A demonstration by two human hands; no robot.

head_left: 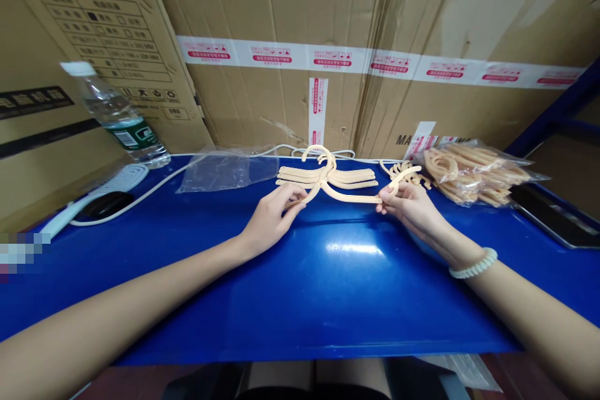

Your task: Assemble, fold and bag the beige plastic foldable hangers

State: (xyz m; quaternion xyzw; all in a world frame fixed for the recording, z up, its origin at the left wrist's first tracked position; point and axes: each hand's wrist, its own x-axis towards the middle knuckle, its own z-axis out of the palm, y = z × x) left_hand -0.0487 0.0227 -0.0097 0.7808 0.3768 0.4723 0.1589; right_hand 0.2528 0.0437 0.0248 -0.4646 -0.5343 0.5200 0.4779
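Observation:
A beige plastic clothes hanger [349, 197] is held up above the blue table. My left hand [274, 212] is closed on one arm of it, thumb against fingers. At the other arm's tip, my right hand [410, 203] pinches a curved beige piece [405, 176] against the hanger's end; whether the two are joined I cannot tell. Several more beige hangers [356, 175] lie stacked just behind, partly covered by the held one. Beyond my right hand is a small pile of curved beige pieces [424, 181], partly hidden by the fingers.
Clear bags of beige hanger parts [473, 172] lie at the right, near a dark flat device [557, 215]. To the left are an empty plastic bag [225, 172], a water bottle [124, 119], a hairbrush [107, 184] and a black mouse [110, 204]. Cardboard boxes [262, 6] line the back.

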